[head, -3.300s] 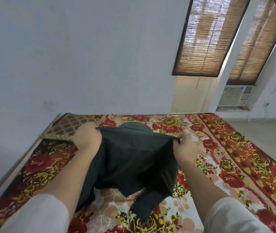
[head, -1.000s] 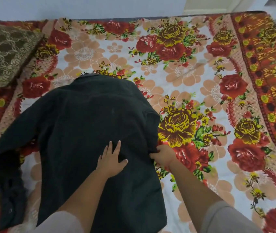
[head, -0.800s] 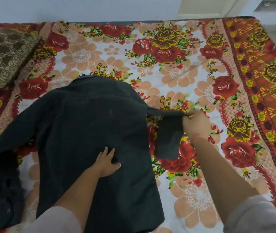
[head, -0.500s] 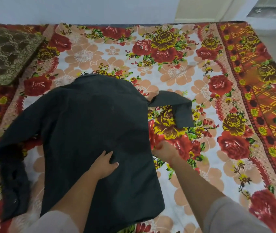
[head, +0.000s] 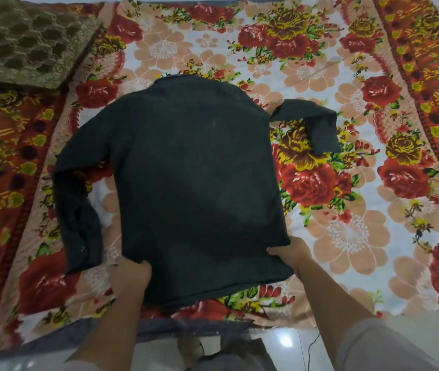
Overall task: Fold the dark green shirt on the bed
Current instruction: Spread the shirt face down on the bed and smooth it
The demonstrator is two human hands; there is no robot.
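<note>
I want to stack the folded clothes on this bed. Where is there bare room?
Right of the shirt, below its bent sleeve, the bedspread lies bare to its red border. The strip between the collar and the far edge is free too. The far-left corner holds a cushion; the other sleeve fills the left side.

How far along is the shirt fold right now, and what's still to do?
Done: the shirt is spread flat on the bed, collar at the far end. In hand: the left hand and right hand each grip a bottom corner at the hem. Left: no fold is made yet. The left sleeve lies beside the body, and the right sleeve sticks out bent, so both need folding in.
</note>
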